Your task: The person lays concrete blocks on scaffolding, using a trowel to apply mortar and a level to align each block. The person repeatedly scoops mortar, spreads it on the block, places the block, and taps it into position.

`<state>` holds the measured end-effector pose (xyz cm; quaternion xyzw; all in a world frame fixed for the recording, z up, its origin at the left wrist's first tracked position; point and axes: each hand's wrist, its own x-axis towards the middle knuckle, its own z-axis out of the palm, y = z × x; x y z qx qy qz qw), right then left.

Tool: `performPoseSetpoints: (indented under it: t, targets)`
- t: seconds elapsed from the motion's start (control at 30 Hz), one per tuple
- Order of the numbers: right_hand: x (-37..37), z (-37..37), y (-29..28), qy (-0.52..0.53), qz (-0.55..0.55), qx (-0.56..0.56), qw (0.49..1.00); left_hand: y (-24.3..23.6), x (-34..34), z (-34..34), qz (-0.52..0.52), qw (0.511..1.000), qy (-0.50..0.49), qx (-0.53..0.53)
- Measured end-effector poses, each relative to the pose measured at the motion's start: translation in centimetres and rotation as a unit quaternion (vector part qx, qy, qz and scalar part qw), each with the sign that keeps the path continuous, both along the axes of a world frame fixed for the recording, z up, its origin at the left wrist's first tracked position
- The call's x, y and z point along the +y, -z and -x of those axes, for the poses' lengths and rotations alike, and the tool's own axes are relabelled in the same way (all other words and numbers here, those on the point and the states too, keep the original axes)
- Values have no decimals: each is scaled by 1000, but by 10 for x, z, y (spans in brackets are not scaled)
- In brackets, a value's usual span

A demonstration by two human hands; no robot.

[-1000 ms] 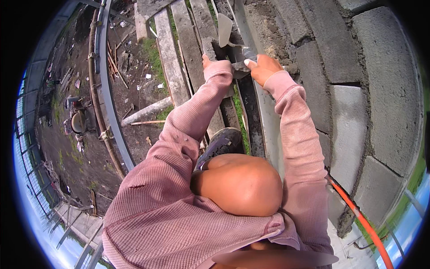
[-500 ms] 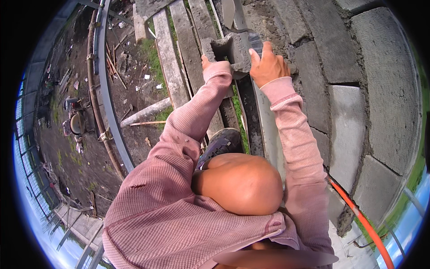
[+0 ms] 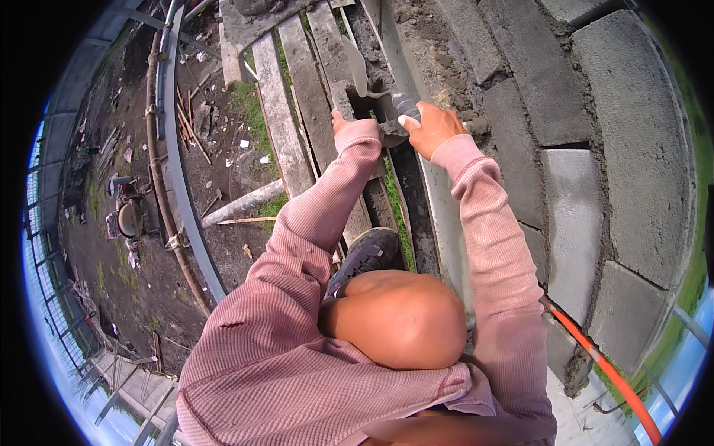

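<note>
My left hand (image 3: 346,123) grips the left side of a hollow grey concrete block (image 3: 349,104) held over the planks, its fingers partly hidden by the sleeve and block. My right hand (image 3: 435,128) is closed round the grey handle of a trowel (image 3: 355,67), thumb along the top, at the block's right side. The trowel's pale blade is raised at the block's far edge, with its neck crossing the dark opening.
Rough planks (image 3: 285,97) lie beneath, with grass in the gaps. A long pale beam (image 3: 445,223) runs beside laid concrete blocks (image 3: 625,156) on the right. Metal rail (image 3: 182,171) and littered dirt lie left. An orange tube (image 3: 608,372) crosses lower right. My knee and shoe are below.
My right hand has turned and come down since half a second ago, when its fingers were raised, and the trowel blade sits lower. The whole view has shifted slightly downward.
</note>
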<state>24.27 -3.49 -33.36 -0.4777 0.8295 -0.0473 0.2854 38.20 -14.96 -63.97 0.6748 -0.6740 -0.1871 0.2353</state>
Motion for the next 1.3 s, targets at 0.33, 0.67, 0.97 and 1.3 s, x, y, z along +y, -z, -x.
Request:
performPoseSetpoints:
  t: [0.33,0.67,0.97,1.3]
  targets:
    - [-4,-7,-21,-24,-9,-17,1000,-43,1,3,-335,682,-224,610]
    - [-2,-6,-21,9,40,130,991,-46,2,11,-361,670,-227,608]
    - [-2,-13,9,30,52,91,994,-46,2,2,-331,768,-152,526]
    - [-6,-9,24,10,102,89,991,-71,16,5,-199,939,-99,263]
